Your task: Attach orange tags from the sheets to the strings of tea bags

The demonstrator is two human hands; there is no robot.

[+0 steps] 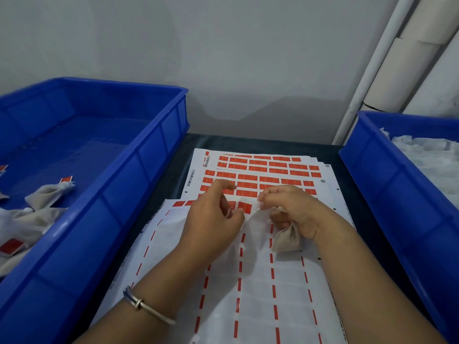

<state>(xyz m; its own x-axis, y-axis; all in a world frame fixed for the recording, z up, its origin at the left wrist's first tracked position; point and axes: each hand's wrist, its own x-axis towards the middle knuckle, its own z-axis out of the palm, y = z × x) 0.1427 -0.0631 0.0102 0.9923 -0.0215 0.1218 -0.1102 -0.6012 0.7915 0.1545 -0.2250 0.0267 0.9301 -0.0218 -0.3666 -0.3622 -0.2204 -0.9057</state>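
We're over the dark counter (352,184), both hands working above the tag sheets. Our right hand (295,209) has a tea bag (285,239) tucked under the curled lower fingers, the bag hanging out below the palm; thumb and forefinger are pinched narrow at what looks like its string, too thin and blurred to confirm. Our left hand (213,219) sits just beside it, fingers curled in, thumb and forefinger close together near an orange tag (244,207) on the nearest sheet (260,294). We can't tell if that tag is gripped or only touched. The nearest sheet is mostly stripped, only orange dashes and a few tags remaining along its top edge. Behind it lie fuller sheets (263,170) in an overlapping stack, rows of orange tags intact. Left blue bin (139,170) holds tea bags with orange tags on them (49,194), piled at its near-left side. Right blue bin (387,184) holds a heap of white bags (432,160). Silver bangle (141,304) on our left wrist.
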